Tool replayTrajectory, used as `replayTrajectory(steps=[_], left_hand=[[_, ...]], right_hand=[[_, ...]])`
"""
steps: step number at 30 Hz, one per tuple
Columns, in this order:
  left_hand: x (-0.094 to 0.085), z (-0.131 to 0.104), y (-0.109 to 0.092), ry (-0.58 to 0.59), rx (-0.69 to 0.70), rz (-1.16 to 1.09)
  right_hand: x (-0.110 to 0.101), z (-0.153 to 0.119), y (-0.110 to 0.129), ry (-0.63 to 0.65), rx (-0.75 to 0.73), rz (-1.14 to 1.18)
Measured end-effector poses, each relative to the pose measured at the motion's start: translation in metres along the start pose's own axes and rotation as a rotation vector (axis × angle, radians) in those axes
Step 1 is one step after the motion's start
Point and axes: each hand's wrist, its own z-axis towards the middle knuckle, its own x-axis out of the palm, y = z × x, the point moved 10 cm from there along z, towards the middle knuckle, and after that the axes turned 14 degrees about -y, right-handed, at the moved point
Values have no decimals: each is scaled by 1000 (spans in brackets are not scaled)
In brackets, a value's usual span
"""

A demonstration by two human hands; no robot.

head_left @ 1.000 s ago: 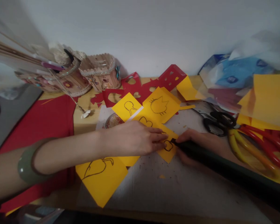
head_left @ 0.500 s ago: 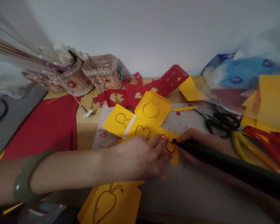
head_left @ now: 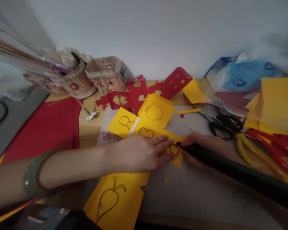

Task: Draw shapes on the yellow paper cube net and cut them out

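Yellow paper cutout (head_left: 156, 111), hand-drawn, centre of frame.
Left hand (head_left: 144, 153), flat on it, fingers slightly parted, apparently bracing it against slipping; right hand (head_left: 206, 140), fingers closed round black marker (head_left: 230, 167) near its tip, presumably for control.

This looks like a craft corner in a home — a small light-wood tabletop (head_left: 89, 127) set against a plain pale wall (head_left: 158, 38). Handmade-looking containers of wooden sticks with glittery trim and flower decorations (head_left: 108, 81) stand at the back, near a soft blue-and-white plastic packet (head_left: 244, 75). Yellow paper with dark line drawings (head_left: 146, 123), red paper with cut-out shapes (head_left: 132, 95), black-handled scissors (head_left: 238, 128) and a tool with curved red and yellow handles (head_left: 258, 133) crowd the surface — a casual hobby spread, household in character.
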Motion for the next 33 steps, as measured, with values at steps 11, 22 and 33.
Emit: replayTrajectory(steps=[11, 22, 33], left_hand=[[2, -1, 2, 61, -2, -15], [0, 0, 3, 25, -4, -20], [2, -1, 1, 33, 1, 1]], right_hand=[[0, -1, -2, 34, 28, -28], [-3, -3, -8, -28, 55, 29], [0, 1, -6, -7, 64, 21]])
